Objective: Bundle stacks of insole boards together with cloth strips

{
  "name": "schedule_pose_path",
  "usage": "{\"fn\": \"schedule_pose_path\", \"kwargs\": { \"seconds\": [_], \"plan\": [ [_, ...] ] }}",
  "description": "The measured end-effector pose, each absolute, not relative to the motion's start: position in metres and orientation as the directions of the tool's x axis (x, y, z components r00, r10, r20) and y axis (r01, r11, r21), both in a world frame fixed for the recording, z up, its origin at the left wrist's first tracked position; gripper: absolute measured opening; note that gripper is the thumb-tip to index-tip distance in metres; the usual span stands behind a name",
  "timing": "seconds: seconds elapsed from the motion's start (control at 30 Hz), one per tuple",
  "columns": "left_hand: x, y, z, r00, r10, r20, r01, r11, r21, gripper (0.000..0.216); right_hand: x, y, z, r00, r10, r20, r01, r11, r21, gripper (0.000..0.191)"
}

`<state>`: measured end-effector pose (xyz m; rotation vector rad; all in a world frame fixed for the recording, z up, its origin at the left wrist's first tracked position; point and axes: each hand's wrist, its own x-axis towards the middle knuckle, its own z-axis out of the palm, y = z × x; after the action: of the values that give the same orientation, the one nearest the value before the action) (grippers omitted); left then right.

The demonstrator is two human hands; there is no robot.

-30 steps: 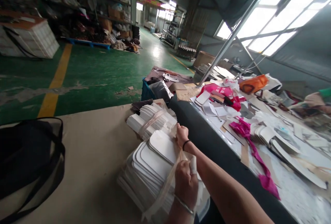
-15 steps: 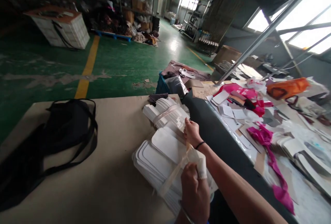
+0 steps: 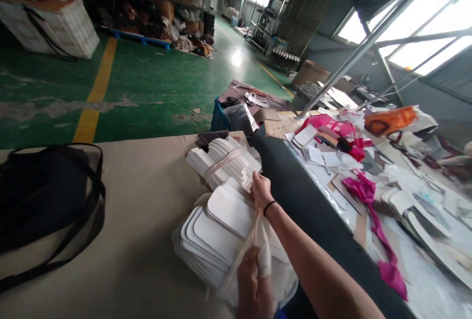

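Note:
A fanned stack of white rounded card pieces [image 3: 217, 230] lies on the tan table [image 3: 147, 220]. A pale translucent strap [image 3: 250, 235] runs over it. My right hand [image 3: 260, 190], with a black band at the wrist, pinches the strap's far end at the stack's upper edge. My left hand [image 3: 253, 283], at the bottom edge of the view, is closed on the strap's near end; one finger is wrapped in white tape. A second bundle of white pieces [image 3: 224, 164], tied with a band, lies just beyond my right hand.
A black bag with straps [image 3: 44, 196] lies at the table's left. A dark ledge [image 3: 295, 201] separates a cluttered bench on the right with pink ribbon [image 3: 368, 206], card scraps and an orange bag [image 3: 391, 120]. Green floor with a yellow line [image 3: 92, 102] lies beyond.
The view has swung about. My left hand has dropped lower and nearer with the strap's end, while my right hand stays at the stack's far edge.

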<state>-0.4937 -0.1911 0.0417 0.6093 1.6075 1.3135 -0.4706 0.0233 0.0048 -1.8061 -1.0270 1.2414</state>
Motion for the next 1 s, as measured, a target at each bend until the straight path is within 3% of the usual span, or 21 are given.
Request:
{"fn": "schedule_pose_path", "kwargs": {
  "seconds": [0.17,0.27,0.37,0.5,0.57,0.67,0.77,0.93,1.0],
  "plan": [
    [-0.544,-0.163,0.051,-0.406,0.787,-0.464,-0.393,0.308,0.866,0.042,-0.455,-0.004,0.041,-0.279,0.916,-0.287,0.437,-0.144,-0.888,0.047],
    [-0.573,-0.128,0.07,-0.439,0.792,-0.425,-0.384,0.262,0.885,0.036,-0.441,-0.023,0.068,-0.591,0.768,-0.248,0.424,0.034,-0.905,0.039],
    [-0.584,-0.102,0.083,-0.46,0.79,-0.405,-0.318,0.279,0.906,0.018,-0.435,-0.031,0.083,-0.768,0.612,-0.187,0.401,0.233,-0.886,0.032],
    [-0.576,-0.101,0.086,-0.433,0.821,-0.372,-0.248,0.288,0.925,0.007,-0.433,-0.028,0.084,-0.827,0.542,-0.147,0.419,0.422,-0.804,0.03],
    [-0.565,-0.113,0.083,-0.384,0.854,-0.352,-0.236,0.278,0.931,0.017,-0.43,-0.027,0.083,-0.825,0.541,-0.167,0.438,0.422,-0.794,0.026],
    [-0.543,-0.131,0.071,-0.34,0.901,-0.268,-0.061,0.264,0.963,0.037,-0.423,-0.026,0.082,-0.833,0.517,-0.199,0.457,0.44,-0.773,0.022],
    [-0.522,-0.136,0.056,-0.412,0.891,-0.19,0.128,0.263,0.956,0.024,-0.419,-0.027,0.083,-0.845,0.489,-0.217,0.465,0.471,-0.749,0.023],
    [-0.508,-0.127,0.041,-0.502,0.858,-0.106,0.23,0.25,0.941,0.015,-0.415,-0.028,0.085,-0.853,0.483,-0.196,0.451,0.495,-0.743,0.019],
    [-0.507,-0.126,0.04,-0.496,0.866,-0.072,0.269,0.232,0.935,0.018,-0.415,-0.029,0.084,-0.829,0.526,-0.189,0.437,0.399,-0.806,0.016]
  ]
}}
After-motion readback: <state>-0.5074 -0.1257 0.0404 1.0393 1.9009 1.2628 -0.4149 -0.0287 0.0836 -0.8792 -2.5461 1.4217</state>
